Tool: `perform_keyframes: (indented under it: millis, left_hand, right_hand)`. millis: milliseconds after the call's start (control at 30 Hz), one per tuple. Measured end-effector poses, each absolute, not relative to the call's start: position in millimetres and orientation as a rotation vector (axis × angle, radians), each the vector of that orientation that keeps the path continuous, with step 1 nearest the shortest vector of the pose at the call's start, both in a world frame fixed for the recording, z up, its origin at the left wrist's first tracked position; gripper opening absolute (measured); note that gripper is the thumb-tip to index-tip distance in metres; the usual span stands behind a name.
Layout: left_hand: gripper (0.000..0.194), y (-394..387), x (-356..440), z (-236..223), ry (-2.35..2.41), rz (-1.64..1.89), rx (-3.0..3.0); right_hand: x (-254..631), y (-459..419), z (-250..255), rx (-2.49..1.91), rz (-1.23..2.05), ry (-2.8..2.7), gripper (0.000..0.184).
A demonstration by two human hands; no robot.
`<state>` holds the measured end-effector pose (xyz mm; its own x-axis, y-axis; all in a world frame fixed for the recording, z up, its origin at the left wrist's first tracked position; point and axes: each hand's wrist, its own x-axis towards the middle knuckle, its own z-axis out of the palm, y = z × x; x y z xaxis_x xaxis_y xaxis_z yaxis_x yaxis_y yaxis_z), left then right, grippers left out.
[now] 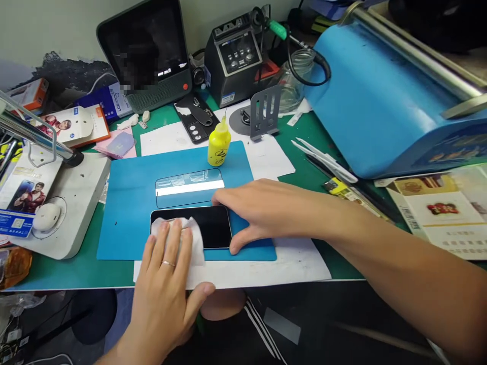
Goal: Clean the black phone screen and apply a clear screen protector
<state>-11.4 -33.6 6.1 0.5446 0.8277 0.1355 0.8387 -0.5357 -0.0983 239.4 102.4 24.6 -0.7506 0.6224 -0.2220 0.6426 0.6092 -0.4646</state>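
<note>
A smartphone with a dark screen lies face up on a blue mat. My left hand holds a white wipe against the left part of the screen, under its fingertips, with the thumb apart. At the right end of the phone, my right hand grips its edges between thumb and fingers. Just beyond the phone lies a clear screen protector with a black border, carrying a white strip or reflection. A yellow needle-tipped bottle stands upright behind it.
A blue machine with a metal roller fills the right back. Behind the mat are a soldering station, a dark monitor and a grey stand. Tweezers lie at right; a white lamp base stands left.
</note>
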Motion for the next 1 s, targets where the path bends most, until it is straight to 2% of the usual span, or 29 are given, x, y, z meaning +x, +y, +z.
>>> perform_keyframes:
  millis: [233, 433, 500, 567, 700, 900, 1000]
  left_hand:
    - [0.084, -27.8, 49.4, -12.4, -1.454, -0.271, -2.622]
    - [0.057, -38.5, 9.4, 4.4, -1.533, -0.226, -2.632]
    - [0.056, -40.1, -6.5, 8.4, -1.578, -0.277, -2.594]
    - [0.052, -39.6, -20.1, 8.7, -1.608, -0.44, -2.586]
    - [0.04, -29.0, -48.2, 9.6, -1.507, -0.826, -2.648]
    - [0.031, 15.8, -94.8, 32.9, -1.614, -0.825, -2.435]
    - [0.027, 38.5, -105.2, 36.3, -1.704, -0.76, -2.348]
  right_hand:
    - [240.1, 103.2, 21.0, 1.044, -0.745, 2.824, 0.065]
    - [243.4, 104.4, 25.6, 1.058, -0.877, 2.818, 0.078]
    - [244.8, 107.3, 25.5, 1.098, -0.971, 2.82, 0.074]
    - [246.5, 111.7, 24.1, 1.182, -1.015, 2.875, 0.062]
    - [249.2, 118.0, 21.1, 1.405, -0.897, 2.978, 0.051]
    - [250.1, 115.3, 15.1, 1.43, -0.641, 3.018, 0.067]
    - [249.3, 117.6, 10.7, 1.448, -0.695, 2.933, 0.077]
